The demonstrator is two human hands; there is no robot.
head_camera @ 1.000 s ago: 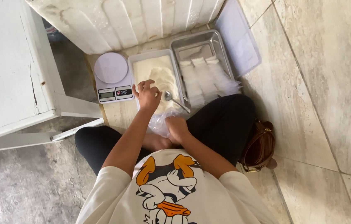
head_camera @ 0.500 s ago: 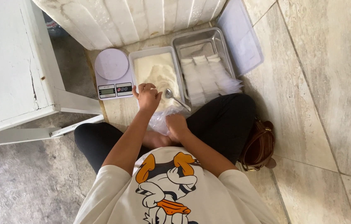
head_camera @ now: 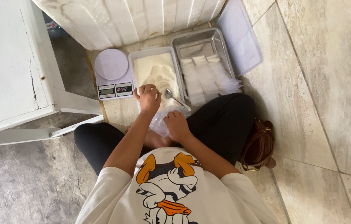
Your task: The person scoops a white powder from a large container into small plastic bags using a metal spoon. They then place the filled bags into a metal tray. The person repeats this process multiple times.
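A person sits cross-legged on the tiled floor (head_camera: pixel 320 103), seen from above. The left hand (head_camera: pixel 148 97) is raised over the near edge of a white plastic tub (head_camera: pixel 136 62) filled with pale powder (head_camera: pixel 157 72); its fingers are curled in a loose clench, and whether they pinch anything cannot be told. The right hand (head_camera: pixel 177 124) rests lower, by the lap, closed on the rim of a clear plastic bag (head_camera: pixel 159 122) that lies crumpled between the two hands, just in front of the tub. A metal spoon (head_camera: pixel 175 98) lies with its bowl in the powder and its handle slanting over the tub's near right corner, close to the left hand but apart from it.

To the left of the tub, touching its side, stands a small white kitchen scale (head_camera: pixel 113 76) with a round platform. To the right of the tub sits a steel tray (head_camera: pixel 198 43) holding three rows of filled clear packets (head_camera: pixel 208 76) that spill over its near edge toward the person's knee. A translucent lid (head_camera: pixel 242 35) lies tilted against the tray's far right side. A brown leather bag (head_camera: pixel 258 145) rests on the floor beside the person's right leg. A white wooden cabinet (head_camera: pixel 9 62) stands at the left.
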